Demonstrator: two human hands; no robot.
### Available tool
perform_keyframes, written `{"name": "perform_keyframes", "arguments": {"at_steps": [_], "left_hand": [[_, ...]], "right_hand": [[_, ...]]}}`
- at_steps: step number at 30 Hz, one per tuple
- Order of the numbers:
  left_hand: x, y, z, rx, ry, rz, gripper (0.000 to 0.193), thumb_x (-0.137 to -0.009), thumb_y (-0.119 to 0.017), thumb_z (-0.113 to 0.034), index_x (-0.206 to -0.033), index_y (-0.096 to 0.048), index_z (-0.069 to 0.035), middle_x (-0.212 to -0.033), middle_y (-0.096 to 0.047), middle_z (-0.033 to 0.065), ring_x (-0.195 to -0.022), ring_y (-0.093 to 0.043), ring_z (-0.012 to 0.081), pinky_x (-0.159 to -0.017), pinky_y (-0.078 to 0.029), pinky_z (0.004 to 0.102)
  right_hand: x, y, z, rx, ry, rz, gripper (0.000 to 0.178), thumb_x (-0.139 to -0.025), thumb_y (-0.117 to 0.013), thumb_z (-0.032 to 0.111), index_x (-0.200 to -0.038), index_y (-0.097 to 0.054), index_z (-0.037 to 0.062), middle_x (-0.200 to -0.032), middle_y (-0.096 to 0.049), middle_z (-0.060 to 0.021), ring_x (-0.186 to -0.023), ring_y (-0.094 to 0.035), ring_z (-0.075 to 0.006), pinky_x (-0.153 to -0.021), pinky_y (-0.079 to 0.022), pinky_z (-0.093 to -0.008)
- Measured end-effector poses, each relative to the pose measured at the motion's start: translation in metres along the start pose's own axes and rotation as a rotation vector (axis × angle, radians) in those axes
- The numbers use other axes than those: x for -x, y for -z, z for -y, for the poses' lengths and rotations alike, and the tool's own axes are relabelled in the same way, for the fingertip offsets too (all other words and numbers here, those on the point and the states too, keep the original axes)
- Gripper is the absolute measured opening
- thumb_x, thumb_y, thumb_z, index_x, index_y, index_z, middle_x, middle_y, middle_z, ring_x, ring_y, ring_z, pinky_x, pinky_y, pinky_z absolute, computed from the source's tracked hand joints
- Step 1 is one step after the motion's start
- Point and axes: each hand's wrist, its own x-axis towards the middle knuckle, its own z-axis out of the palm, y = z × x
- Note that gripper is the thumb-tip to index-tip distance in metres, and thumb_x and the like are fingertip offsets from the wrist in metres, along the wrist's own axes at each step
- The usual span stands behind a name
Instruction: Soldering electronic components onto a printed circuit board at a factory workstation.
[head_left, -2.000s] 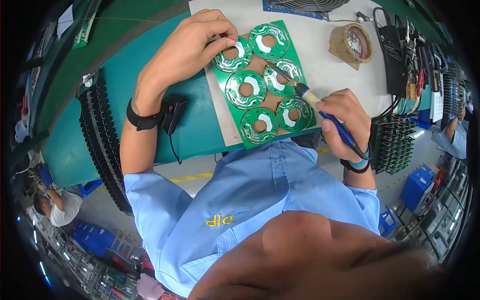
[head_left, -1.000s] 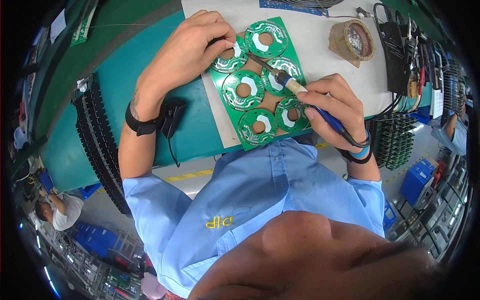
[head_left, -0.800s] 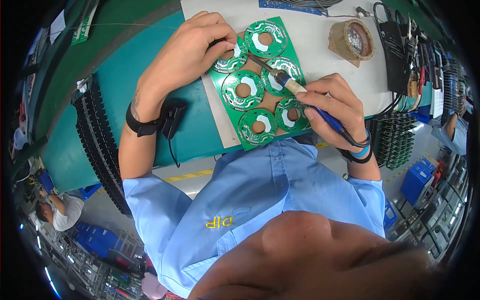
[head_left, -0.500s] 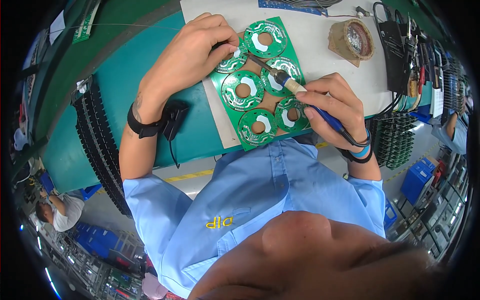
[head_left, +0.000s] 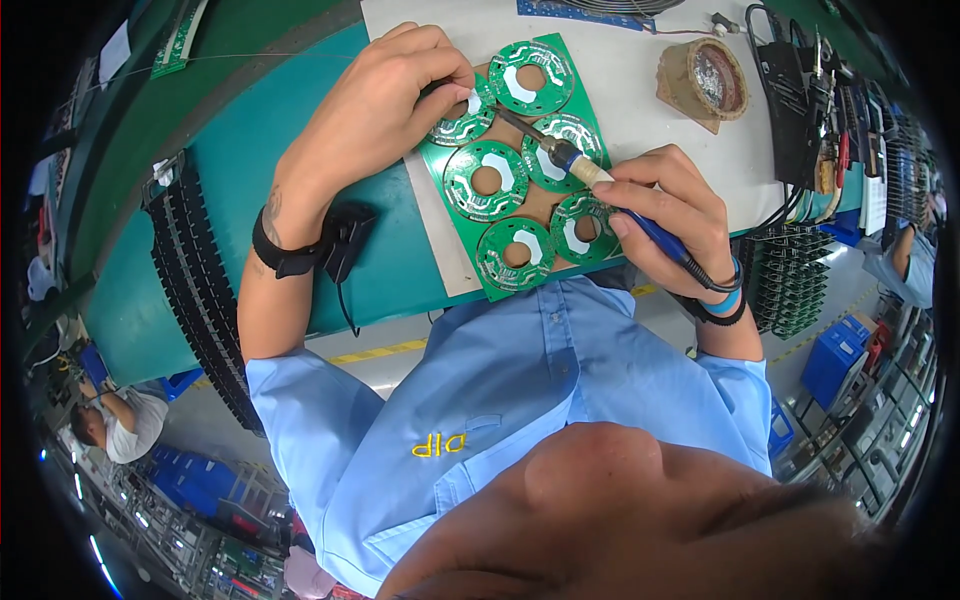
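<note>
A green circuit board panel (head_left: 582,100) with several round boards lies before me, white patches and round holes in its discs. My left hand (head_left: 405,95) is pinched closed over the far left round board (head_left: 462,128), on a thin solder wire (head_left: 250,55) that trails off to the left. In my right hand (head_left: 675,210) is a soldering iron (head_left: 588,170) with a blue handle, gripped like a pen. Its dark tip points to the same far left board, close by my left fingertips. Whether tip and wire touch cannot be made out.
A brownish round pot (head_left: 703,80) stands at the far right of the pale sheet (head_left: 640,120). Beyond it hangs a rack of hand tools (head_left: 825,120). Black slotted strips (head_left: 195,290) lie at the left, and a small black box (head_left: 348,240) with a cable sits beside my left wrist.
The solder wire's slack at the left has shifted slightly, and my left hand has moved a trace. My right hand and the soldering iron stay in place.
</note>
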Motion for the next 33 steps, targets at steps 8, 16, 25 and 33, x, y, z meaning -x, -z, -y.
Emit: {"name": "perform_keyframes", "arguments": {"at_steps": [8,16,25,33], "left_hand": [[-0.001,0.002,0.001,-0.013,-0.013,0.006,0.007,-0.090,-0.069,-0.005,-0.095,-0.066,0.000,-0.092,-0.062,0.0091,-0.091,-0.060,0.0281,-0.078,-0.050,0.0384],[0.001,0.000,0.001,-0.004,0.010,0.002,0.007,-0.092,-0.068,-0.005,-0.096,-0.065,0.000,-0.092,-0.062,0.0093,-0.088,-0.060,0.0275,-0.075,-0.050,0.0376],[0.002,0.009,0.003,-0.062,0.102,-0.034,0.010,-0.095,-0.066,-0.009,-0.099,-0.065,0.001,-0.092,-0.062,0.0096,-0.084,-0.061,0.0247,-0.071,-0.049,0.0344],[0.001,0.013,0.001,-0.053,0.203,-0.008,0.011,-0.095,-0.066,-0.009,-0.099,-0.065,0.001,-0.091,-0.063,0.0103,-0.083,-0.062,0.0239,-0.071,-0.049,0.0338]], "right_hand": [[0.004,0.003,0.003,-0.006,0.027,-0.019,0.032,-0.076,-0.072,-0.001,-0.107,-0.073,-0.0023,-0.101,-0.069,-0.0177,-0.085,-0.062,-0.0300,-0.076,-0.050,-0.0379],[0.035,0.018,0.007,0.043,-0.042,-0.158,0.024,-0.085,-0.066,0.003,-0.107,-0.071,-0.0060,-0.101,-0.069,-0.0207,-0.085,-0.063,-0.0289,-0.077,-0.050,-0.0393],[0.085,0.006,-0.034,0.120,-0.355,-0.719,0.036,-0.105,-0.050,0.021,-0.124,-0.062,-0.0068,-0.110,-0.067,-0.0201,-0.095,-0.062,-0.0248,-0.087,-0.050,-0.0381],[0.068,-0.005,-0.029,0.045,-0.160,-0.589,0.028,-0.098,-0.060,0.011,-0.120,-0.064,-0.0055,-0.112,-0.066,-0.0205,-0.096,-0.064,-0.0251,-0.087,-0.050,-0.0346]]}}
